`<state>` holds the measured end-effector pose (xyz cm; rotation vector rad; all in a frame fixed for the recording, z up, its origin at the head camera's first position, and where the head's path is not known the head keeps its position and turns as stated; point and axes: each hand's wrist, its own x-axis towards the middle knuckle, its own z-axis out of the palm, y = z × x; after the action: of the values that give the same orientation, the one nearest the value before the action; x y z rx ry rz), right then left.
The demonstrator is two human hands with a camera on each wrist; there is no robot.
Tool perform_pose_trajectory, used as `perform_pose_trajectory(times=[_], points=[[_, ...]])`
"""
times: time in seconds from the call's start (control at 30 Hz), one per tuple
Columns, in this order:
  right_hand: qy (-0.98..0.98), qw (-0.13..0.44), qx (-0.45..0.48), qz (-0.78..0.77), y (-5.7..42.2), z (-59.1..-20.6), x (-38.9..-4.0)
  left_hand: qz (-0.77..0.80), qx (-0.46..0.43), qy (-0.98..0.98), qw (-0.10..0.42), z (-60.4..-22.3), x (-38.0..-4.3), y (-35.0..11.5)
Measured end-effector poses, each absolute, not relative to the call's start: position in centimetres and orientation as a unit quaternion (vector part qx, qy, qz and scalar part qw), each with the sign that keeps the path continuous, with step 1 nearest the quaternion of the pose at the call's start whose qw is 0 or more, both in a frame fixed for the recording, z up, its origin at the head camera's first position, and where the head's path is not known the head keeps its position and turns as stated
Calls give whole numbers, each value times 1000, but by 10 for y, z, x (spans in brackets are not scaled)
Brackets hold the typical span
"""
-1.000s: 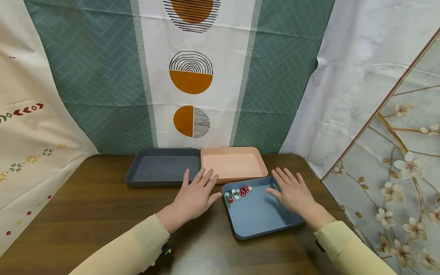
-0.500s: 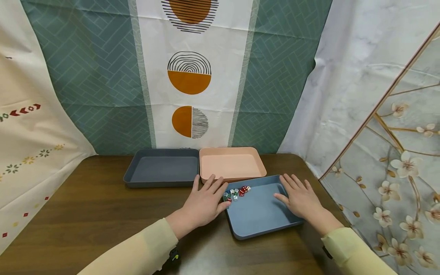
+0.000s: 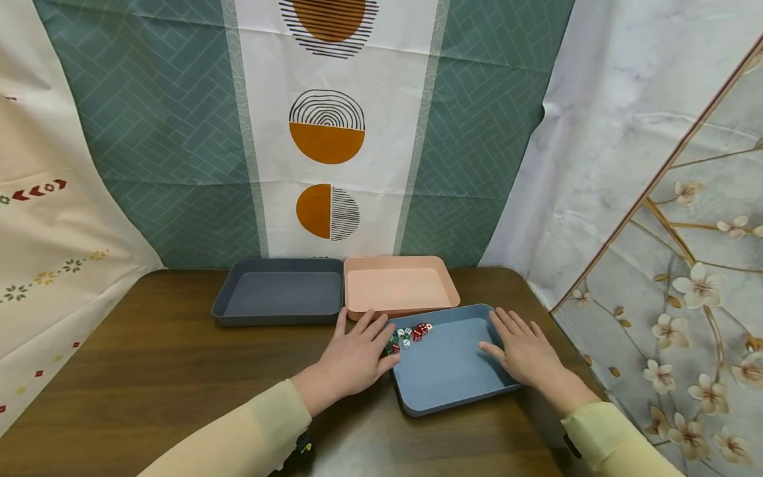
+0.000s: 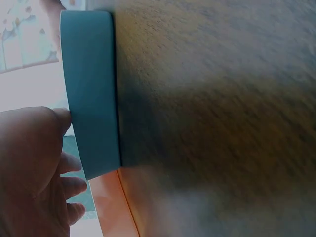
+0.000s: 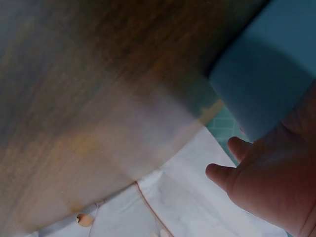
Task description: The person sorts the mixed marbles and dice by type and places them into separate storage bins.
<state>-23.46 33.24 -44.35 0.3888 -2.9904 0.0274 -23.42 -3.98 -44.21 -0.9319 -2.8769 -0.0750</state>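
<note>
A blue tray (image 3: pixel 447 377) lies at a slant on the table, with several small red, white and green dice (image 3: pixel 417 333) gathered at its back left corner. My left hand (image 3: pixel 352 361) is spread over the tray's left edge, its thumb right at the rim and partly covering the nearest dice. In the left wrist view, the thumb of the left hand (image 4: pixel 29 148) meets the top of the tray's side wall (image 4: pixel 91 94). Across from it, my right hand (image 3: pixel 530 351) lies along the right edge with fingers extended. The right wrist view has that hand (image 5: pixel 276 177) beside the tray's corner (image 5: pixel 256 84).
Behind the blue tray stand a dark grey tray (image 3: pixel 283 291) and a pink tray (image 3: pixel 401 285), side by side. The wooden table (image 3: pixel 149 377) ends at a patterned cloth (image 3: pixel 334 146) at the back. A floral cloth (image 3: pixel 685 318) hangs on the right.
Both hands have shifted right: the left hand onto the blue tray's left rim, the right hand from over the tray to its right edge. The trays and dice keep their arrangement.
</note>
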Motion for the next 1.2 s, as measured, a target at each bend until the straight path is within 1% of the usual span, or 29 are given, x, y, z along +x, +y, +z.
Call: perform_pose_trajectory(times=[0.13, 0.53, 0.9, 1.07, 1.2], points=[[-989, 67, 128, 10, 331, -445, -234, -35, -304, -951, 45, -442, -235, -42], [-988, 73, 133, 21, 331, -451, -232, -38, -298, -953, 32, -439, -232, -42], [-985, 86, 144, 33, 327, -454, -229, -30, -296, -954, 26, -440, -231, -47], [-982, 101, 154, 43, 327, -460, -230, -35, -294, -955, 28, -440, -231, -49], [-983, 101, 149, 45, 323, -459, -227, -35, -295, -954, 31, -440, -231, -50]])
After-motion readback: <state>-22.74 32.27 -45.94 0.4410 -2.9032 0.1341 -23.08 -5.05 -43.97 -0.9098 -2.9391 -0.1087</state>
